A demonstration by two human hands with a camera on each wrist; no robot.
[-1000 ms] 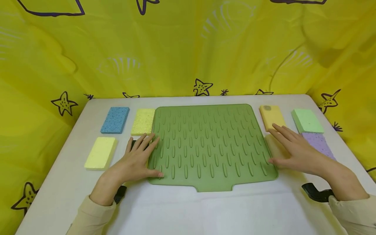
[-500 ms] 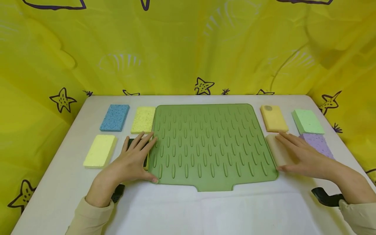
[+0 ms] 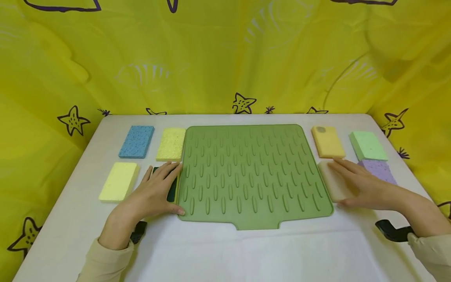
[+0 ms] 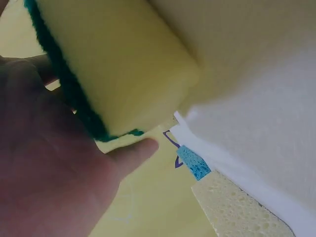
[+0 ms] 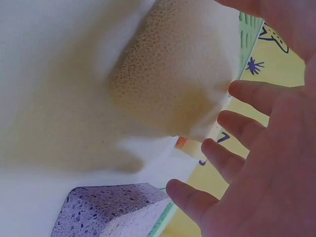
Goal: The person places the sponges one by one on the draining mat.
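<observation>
A green ridged mat (image 3: 250, 172) lies on the white table. Just left of it, my left hand (image 3: 151, 197) is spread over a yellow sponge with a dark green scouring pad (image 3: 172, 192); fingers lie at its far end and the thumb by its near end. In the left wrist view that sponge (image 4: 123, 69) shows its yellow side. Along the mat's right edge, my right hand (image 3: 370, 190) hovers over a beige sponge (image 3: 332, 182), fingers nearly straight. The right wrist view shows the fingertips right beside the porous beige sponge (image 5: 168, 74).
On the left lie a blue sponge (image 3: 136, 141), a speckled yellow sponge (image 3: 171, 144) and a pale yellow sponge (image 3: 119, 182). On the right are an orange sponge (image 3: 328, 143), a mint green sponge (image 3: 368, 145) and a purple sponge (image 3: 379, 171). A yellow curtain (image 3: 211, 58) hangs behind.
Both hands have drawn outward off the mat's edges onto the sponges beside it. Their fingers and thumbs have come a little closer together. The mat and sponges stay put.
</observation>
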